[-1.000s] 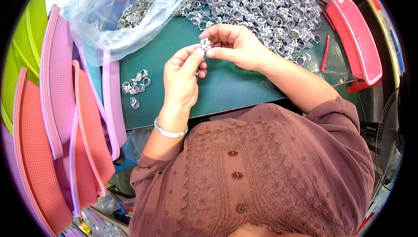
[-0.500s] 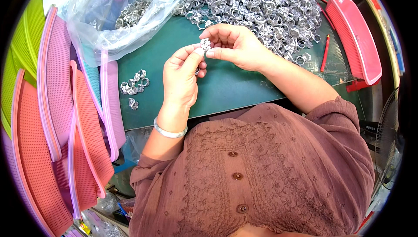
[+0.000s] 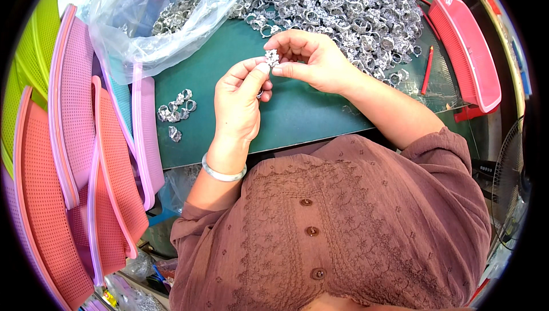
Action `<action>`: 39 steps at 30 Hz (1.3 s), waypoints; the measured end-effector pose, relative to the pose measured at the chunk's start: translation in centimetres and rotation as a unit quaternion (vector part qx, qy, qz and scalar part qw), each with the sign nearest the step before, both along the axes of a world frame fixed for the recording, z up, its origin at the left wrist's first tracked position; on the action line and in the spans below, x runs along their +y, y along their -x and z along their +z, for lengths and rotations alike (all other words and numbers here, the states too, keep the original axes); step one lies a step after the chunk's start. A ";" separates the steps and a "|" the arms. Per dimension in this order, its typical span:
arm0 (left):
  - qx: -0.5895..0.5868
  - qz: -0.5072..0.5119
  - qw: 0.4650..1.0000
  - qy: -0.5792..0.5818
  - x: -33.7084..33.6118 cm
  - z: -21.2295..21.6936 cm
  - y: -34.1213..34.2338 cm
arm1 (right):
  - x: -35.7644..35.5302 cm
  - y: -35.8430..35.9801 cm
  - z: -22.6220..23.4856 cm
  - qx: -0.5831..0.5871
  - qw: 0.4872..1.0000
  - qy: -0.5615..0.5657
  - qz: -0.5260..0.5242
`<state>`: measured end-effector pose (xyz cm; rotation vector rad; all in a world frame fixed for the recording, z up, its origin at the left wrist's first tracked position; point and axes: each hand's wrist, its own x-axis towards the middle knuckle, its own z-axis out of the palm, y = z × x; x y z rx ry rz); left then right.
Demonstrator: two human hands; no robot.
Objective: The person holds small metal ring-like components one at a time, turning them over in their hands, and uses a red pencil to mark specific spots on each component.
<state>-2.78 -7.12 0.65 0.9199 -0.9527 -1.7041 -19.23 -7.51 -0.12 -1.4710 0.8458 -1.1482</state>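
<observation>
Above the green table my two hands meet at a silver ring (image 3: 271,57) with a cluster-shaped, sparkling top. My left hand (image 3: 240,91), with a pale bangle (image 3: 224,175) on its wrist, pinches it between thumb and forefinger. The thumb and forefinger of my right hand (image 3: 314,62) close on the ring's other side. Part of another ring (image 3: 260,94) shows at the curled lower fingers of my left hand. Beyond my hands spreads a big heap of silver rings (image 3: 343,14). Several loose rings (image 3: 177,108) lie to the left of my left wrist.
A clear plastic bag (image 3: 148,54) holding more rings stands at the back left. Stacked perforated baskets (image 3: 68,111) line the left side. To the right are a red pencil-like stick (image 3: 427,71), a pink basket (image 3: 466,54) and a fan (image 3: 508,168).
My hands keep their grip on the ring, which has shifted very slightly to the right. Nothing else has visibly moved on the table.
</observation>
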 end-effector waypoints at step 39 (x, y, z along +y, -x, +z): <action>-0.020 -0.005 1.000 0.012 -0.2 0.6 0.2 | 0.1 -0.3 0.2 -0.083 0.996 -0.025 0.016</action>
